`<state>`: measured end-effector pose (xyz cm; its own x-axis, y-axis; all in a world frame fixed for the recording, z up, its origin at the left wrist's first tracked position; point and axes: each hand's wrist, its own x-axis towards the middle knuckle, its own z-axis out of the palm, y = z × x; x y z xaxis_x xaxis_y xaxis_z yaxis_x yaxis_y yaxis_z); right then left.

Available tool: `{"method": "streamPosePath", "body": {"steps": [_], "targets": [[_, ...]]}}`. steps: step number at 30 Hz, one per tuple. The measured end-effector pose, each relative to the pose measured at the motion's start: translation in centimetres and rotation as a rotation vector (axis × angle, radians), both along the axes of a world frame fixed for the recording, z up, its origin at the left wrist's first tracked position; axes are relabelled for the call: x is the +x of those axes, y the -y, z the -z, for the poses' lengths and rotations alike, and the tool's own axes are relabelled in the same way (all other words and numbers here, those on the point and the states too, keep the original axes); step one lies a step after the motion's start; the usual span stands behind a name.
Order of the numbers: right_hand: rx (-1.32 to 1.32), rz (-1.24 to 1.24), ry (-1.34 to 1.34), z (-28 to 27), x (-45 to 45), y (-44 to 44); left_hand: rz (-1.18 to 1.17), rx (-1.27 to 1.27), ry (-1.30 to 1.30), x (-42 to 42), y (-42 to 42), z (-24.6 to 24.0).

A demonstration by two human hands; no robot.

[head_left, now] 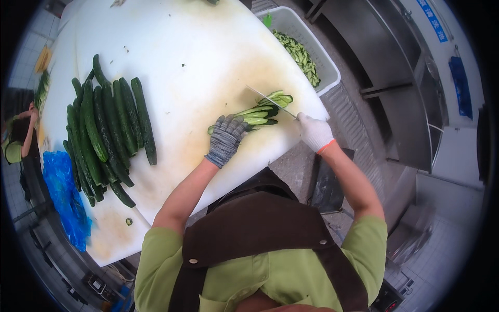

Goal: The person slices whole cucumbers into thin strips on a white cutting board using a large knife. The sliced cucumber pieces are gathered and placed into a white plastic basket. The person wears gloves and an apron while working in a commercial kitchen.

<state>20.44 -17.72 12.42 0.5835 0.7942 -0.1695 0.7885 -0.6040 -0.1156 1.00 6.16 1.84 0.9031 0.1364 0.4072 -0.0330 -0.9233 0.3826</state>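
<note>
My left hand (227,139), in a grey knitted glove, presses down on lengthwise-cut cucumber strips (255,114) on the white cutting board (195,58). Its palm covers part of the strips. In a white knitted glove with an orange cuff, my right hand (316,132) grips the handle of a kitchen knife (271,102). The thin blade lies across the strips, to the right of my left hand, and points away from me. Cut ends (284,97) fan out beyond the blade. A pile of whole cucumbers (105,132) rests on the board to the left.
A white plastic basket (334,78) holding cut cucumber pieces (298,54) stands past the board's right edge. Crumpled blue plastic (66,199) lies at the left edge. A small cucumber end (129,222) sits nearby. Another person (23,136) stands at far left.
</note>
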Motion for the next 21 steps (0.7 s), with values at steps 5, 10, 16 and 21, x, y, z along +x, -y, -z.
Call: {"method": "streamPosePath", "body": {"steps": [5, 10, 16, 21], "targets": [[0.099, 0.048, -0.076, 0.3, -2.3, 0.2, -0.009, -0.134, 0.072, -1.6, 0.2, 0.3], [0.054, 0.047, -0.011, 0.7, -3.4, -1.0, -0.045, -0.137, 0.109, -1.8, 0.3, 0.6], [0.141, 0.085, -0.038, 0.7, -6.5, -1.4, -0.089, -0.159, 0.113, -1.9, 0.7, 0.7], [0.079, 0.132, -0.003, 0.3, -7.3, -1.9, -0.092, -0.162, 0.126, -1.8, 0.7, 0.7]]}}
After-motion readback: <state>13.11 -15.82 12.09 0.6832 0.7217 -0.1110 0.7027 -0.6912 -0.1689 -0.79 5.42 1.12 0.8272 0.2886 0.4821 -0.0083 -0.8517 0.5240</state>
